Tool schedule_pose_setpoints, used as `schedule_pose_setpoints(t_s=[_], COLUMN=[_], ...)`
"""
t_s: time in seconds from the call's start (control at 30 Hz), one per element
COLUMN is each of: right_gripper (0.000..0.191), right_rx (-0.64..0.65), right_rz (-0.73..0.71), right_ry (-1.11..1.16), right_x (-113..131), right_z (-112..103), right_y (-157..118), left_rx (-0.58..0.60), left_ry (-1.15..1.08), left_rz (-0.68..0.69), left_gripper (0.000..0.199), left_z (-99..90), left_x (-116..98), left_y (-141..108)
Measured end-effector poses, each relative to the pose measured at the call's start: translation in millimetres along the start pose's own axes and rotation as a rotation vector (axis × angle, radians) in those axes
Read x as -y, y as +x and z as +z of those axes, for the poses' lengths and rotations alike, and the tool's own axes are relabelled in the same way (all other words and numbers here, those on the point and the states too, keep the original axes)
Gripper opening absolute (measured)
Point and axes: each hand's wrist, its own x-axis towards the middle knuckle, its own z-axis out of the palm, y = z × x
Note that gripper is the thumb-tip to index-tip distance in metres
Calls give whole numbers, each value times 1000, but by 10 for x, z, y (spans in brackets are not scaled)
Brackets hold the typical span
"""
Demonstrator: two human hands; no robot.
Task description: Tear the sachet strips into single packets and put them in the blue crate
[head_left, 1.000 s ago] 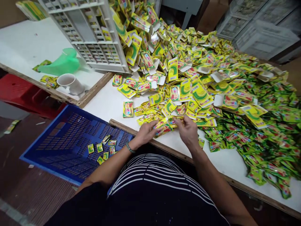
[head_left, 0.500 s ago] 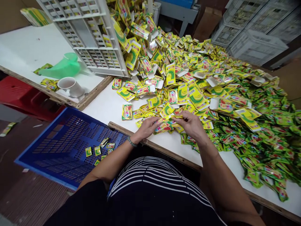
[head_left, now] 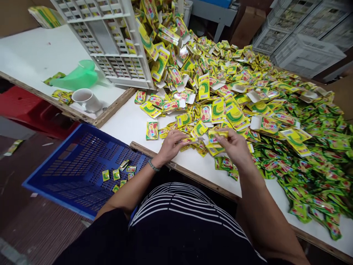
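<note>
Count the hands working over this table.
2: the left hand, near the wooden table edge, and the right hand, holding a small yellow pack. No others show.

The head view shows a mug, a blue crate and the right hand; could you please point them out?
Mug (head_left: pixel 92 102), head view: outer wall.
Blue crate (head_left: pixel 68 192), head view: inside wall.
Right hand (head_left: pixel 237 148), head view: back of the hand.

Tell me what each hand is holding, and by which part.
The right hand pinches a yellow pack by its right end. The left hand seems to hold a yellow box by its left end.
</note>
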Motion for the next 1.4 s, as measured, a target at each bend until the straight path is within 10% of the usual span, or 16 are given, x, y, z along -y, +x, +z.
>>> schedule_pose_setpoints(t_s=[0.13, 0.4, 0.57, 0.73, 0.97, 1.1, 1.4], right_gripper=[35, 55, 52, 34, 24, 45, 54], right_rx=[107, 57, -153, 50, 7, 211, 327], right_rz=[72, 493, 385, 312, -88, -306, -359], right_ry=[-164, 658, 846, 701, 84, -5, -129], right_x=[-116, 10, 66, 143, 177, 327, 421], right_z=[60, 504, 673, 836, 236, 31, 85], right_y=[-395, -481, -485, -716, -663, -447, -481], left_rx=[-23, 22, -214, -21, 270, 501, 453], left_ry=[182, 215, -319, -1021, -1163, -1211, -1153], left_rz=[171, 239, -210, -563, -776, -784, -1025], left_gripper=[22, 21, 80, 84, 75, 81, 90], left_z=[6, 148, 283, 358, 131, 201, 227], left_x=[45, -100, -173, -355, -451, -511, -676], left_y=[-123, -242, -270, -188, -251, -315, -315])
